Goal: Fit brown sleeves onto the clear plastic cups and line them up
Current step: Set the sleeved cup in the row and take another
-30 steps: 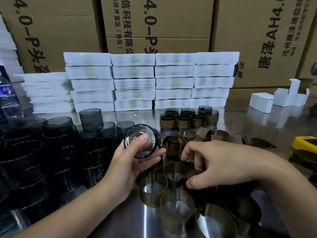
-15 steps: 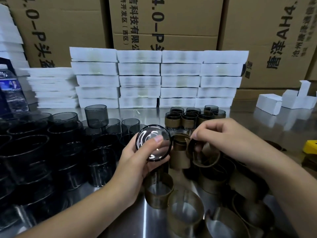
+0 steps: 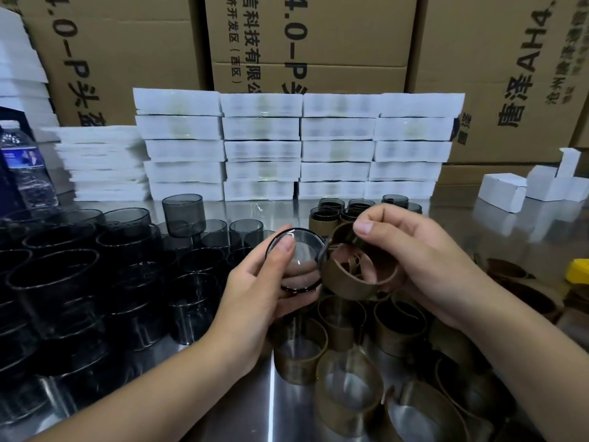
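My left hand (image 3: 255,291) grips a clear plastic cup (image 3: 299,260) on its side, with its flat bottom turned toward me. My right hand (image 3: 417,263) pinches a brown sleeve (image 3: 353,279) by its upper rim, right beside the cup and touching its edge. Several loose brown sleeves (image 3: 347,387) lie on the steel table below my hands. A small group of sleeved cups (image 3: 331,215) stands in rows just behind my right hand. Many bare smoky cups (image 3: 127,266) crowd the left side.
Stacks of white foam trays (image 3: 261,148) and cardboard boxes (image 3: 302,43) wall off the back. A water bottle (image 3: 25,167) stands far left. Small white boxes (image 3: 503,191) sit at the right, with a yellow object (image 3: 578,271) at the right edge.
My right hand lifted a brown sleeve out of the pile and brought it up against the cup. My left hand kept the cup and raised it slightly.
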Demonstrator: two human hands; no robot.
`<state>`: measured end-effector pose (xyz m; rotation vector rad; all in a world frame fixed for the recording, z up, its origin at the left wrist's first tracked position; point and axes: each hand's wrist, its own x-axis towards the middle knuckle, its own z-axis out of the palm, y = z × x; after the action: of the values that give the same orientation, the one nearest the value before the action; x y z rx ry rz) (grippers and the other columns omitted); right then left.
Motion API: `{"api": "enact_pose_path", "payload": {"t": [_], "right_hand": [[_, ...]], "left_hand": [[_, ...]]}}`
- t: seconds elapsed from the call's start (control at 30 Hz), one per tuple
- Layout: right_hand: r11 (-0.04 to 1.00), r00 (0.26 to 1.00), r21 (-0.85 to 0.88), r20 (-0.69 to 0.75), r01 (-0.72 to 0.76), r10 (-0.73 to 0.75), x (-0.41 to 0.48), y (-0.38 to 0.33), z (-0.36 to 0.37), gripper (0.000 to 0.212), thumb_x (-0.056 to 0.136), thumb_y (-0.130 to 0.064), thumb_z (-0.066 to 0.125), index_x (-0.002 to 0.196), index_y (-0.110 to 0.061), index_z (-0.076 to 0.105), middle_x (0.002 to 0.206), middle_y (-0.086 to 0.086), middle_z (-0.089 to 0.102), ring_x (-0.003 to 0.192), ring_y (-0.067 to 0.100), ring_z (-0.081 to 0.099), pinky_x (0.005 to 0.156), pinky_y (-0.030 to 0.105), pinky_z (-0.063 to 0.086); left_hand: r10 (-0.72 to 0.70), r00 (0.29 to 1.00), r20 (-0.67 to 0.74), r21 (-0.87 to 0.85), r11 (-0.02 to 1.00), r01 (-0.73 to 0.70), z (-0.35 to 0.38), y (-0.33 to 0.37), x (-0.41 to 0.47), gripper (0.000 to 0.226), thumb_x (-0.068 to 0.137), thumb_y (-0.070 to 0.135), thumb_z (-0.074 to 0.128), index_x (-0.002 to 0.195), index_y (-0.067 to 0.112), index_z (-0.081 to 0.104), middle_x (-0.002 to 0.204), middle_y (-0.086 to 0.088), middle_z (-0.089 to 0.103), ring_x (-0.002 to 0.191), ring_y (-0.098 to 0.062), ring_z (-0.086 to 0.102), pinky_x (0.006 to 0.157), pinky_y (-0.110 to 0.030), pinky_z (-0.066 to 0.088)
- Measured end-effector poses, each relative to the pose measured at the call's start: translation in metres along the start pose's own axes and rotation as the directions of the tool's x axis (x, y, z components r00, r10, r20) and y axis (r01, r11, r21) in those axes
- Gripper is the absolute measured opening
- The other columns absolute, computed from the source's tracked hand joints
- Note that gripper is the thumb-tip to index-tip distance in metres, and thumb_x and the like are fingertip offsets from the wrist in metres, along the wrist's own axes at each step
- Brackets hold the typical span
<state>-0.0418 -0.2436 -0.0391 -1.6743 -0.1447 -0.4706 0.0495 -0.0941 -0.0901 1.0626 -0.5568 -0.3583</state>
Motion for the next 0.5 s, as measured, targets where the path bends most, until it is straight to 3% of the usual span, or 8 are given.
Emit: {"api": "enact_pose_path", "payload": {"t": [0.17, 0.3, 0.43, 0.5], "right_hand": [[0.989, 0.986, -0.054, -0.079, 0.140, -0.144, 0.001, 0.004, 0.007, 0.019, 0.080, -0.027, 0.065, 0.079, -0.012, 0.054, 0.053, -0.007, 0.063, 0.043, 0.008, 0.050, 0.045, 0.021, 0.042], [0.978, 0.970, -0.071, -0.135, 0.194, -0.202, 0.001, 0.007, 0.011, 0.018, 0.075, -0.024, 0.069, 0.078, -0.011, 0.057, 0.057, -0.007, 0.061, 0.046, 0.009, 0.052, 0.046, 0.022, 0.046], [0.968, 0.961, -0.136, -0.153, 0.209, -0.229, 0.000, 0.010, 0.012, 0.011, 0.075, -0.026, 0.072, 0.080, -0.018, 0.066, 0.081, 0.019, 0.067, 0.054, 0.014, 0.056, 0.057, 0.025, 0.048], [0.956, 0.951, -0.192, -0.175, 0.221, -0.255, 0.000, 0.011, 0.012, 0.015, 0.070, -0.032, 0.064, 0.080, -0.022, 0.069, 0.091, 0.025, 0.065, 0.062, 0.025, 0.060, 0.064, 0.027, 0.048]], "left_hand": [[0.012, 1.000, 0.012, 0.052, 0.999, -0.013, 0.000, -0.002, -0.002, 0.069, 0.051, 0.065, 0.064, 0.108, 0.024, 0.064, 0.084, -0.012, 0.075, 0.079, -0.018, 0.073, 0.061, -0.023, 0.057], [-0.051, 0.999, 0.020, 0.067, 0.997, 0.049, 0.001, -0.001, -0.002, 0.072, 0.056, 0.070, 0.066, 0.105, 0.017, 0.068, 0.095, -0.016, 0.074, 0.088, -0.023, 0.073, 0.064, -0.025, 0.057], [-0.121, 0.987, 0.106, 0.119, 0.987, 0.108, -0.001, 0.001, -0.003, 0.072, 0.062, 0.070, 0.062, 0.114, 0.020, 0.066, 0.107, -0.012, 0.073, 0.099, -0.025, 0.071, 0.072, -0.027, 0.057], [-0.126, 0.983, 0.135, 0.127, 0.986, 0.109, -0.001, 0.000, -0.004, 0.073, 0.060, 0.066, 0.061, 0.117, 0.021, 0.065, 0.111, -0.012, 0.071, 0.102, -0.024, 0.070, 0.075, -0.028, 0.057]]}}
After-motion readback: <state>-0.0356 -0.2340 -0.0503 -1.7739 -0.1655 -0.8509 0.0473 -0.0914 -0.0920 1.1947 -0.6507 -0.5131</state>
